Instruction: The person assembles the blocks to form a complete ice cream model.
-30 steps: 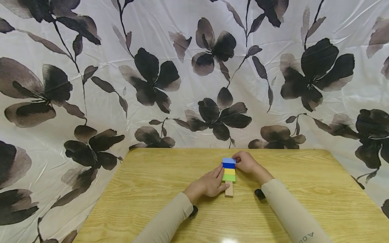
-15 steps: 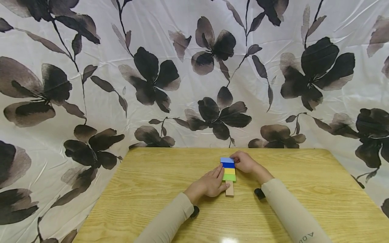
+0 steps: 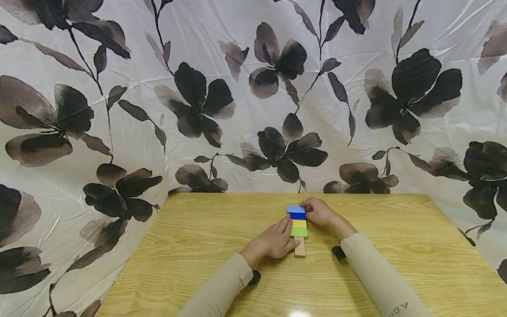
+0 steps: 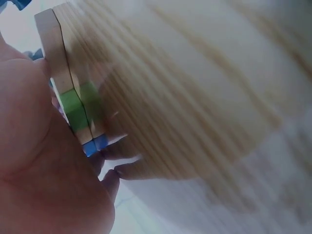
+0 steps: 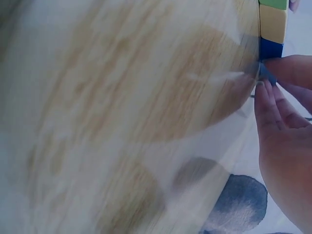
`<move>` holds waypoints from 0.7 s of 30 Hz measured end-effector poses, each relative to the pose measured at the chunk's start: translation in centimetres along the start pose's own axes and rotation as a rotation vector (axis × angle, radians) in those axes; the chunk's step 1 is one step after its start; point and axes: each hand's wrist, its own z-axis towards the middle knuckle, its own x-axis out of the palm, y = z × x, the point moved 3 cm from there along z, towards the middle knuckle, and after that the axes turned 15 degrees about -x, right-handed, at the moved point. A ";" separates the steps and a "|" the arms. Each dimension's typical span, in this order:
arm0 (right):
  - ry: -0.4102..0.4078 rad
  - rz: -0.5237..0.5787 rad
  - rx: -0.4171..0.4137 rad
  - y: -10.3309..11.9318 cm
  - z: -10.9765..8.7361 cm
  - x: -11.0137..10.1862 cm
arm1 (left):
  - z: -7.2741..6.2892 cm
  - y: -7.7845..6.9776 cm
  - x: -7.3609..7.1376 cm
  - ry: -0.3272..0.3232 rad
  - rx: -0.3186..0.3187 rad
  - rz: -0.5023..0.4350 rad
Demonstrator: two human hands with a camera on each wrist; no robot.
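Observation:
A column of blocks lies on the wooden table (image 3: 206, 229): light blue (image 3: 295, 209) at the far end, then dark blue (image 3: 298, 215), yellow (image 3: 299, 223) and green (image 3: 299, 232), with a narrower plain wooden block (image 3: 299, 251) nearest me. Along the left side rests my left hand (image 3: 273, 240), its straight fingers touching the dark blue block's edge and its thumb at the wooden block. My right hand (image 3: 320, 212) pinches the light blue block at its right end; in the right wrist view thumb and fingers (image 5: 267, 105) meet around it. The light blue and dark blue blocks sit slightly left of the green one.
A floral cloth (image 3: 237, 110) hangs behind the table's far edge and down both sides. Black wrist devices (image 3: 338, 252) are on the undersides of both wrists. Bare tabletop extends left and right of the blocks.
Over the last second the light blue block and the dark blue block have shifted slightly left, with my right fingers following. The left hand has hardly moved.

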 end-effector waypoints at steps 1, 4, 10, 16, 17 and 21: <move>0.001 -0.004 0.010 -0.1 0.1 0.0 | 0.1 0.0 0.0 -0.003 0.000 0.000; 0.003 -0.010 0.032 0.0 0.3 0.0 | 0.2 0.1 0.0 -0.012 0.002 0.006; 0.007 -0.010 0.027 0.1 0.4 0.0 | 0.4 0.2 0.1 -0.015 0.000 0.003; 0.011 -0.012 0.016 -0.1 0.0 0.0 | 0.5 0.2 0.3 -0.047 0.024 -0.014; 0.013 -0.007 0.016 -0.1 0.0 0.0 | 0.5 0.2 0.2 -0.062 0.034 -0.018; 0.031 0.011 0.030 -0.3 -0.1 -0.5 | 0.6 0.3 -0.3 -0.126 0.072 -0.078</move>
